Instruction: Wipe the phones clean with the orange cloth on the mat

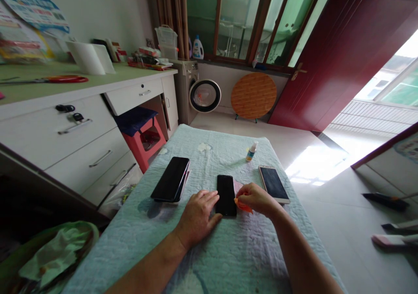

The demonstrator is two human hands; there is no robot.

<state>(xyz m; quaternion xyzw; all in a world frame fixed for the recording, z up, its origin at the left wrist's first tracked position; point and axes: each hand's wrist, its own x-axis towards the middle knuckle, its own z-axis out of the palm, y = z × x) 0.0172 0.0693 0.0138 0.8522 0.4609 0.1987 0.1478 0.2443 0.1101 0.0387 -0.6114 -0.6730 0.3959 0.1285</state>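
- Head view: flat black rectangular phone (226, 198) between left hand (201, 213) and right hand (256, 198)
- Left — thumb spread from fingers, at phone's edge
- Right — pinching crumpled orange cloth (244, 206) beside it

The left hand (200, 215) and right hand (257, 196) are both bare. Each wrist is narrow and uncovered, and the left forearm (153, 261) and right forearm (295, 244), also bare, widen smoothly away from it. Any fingernail detail is too small to tell.
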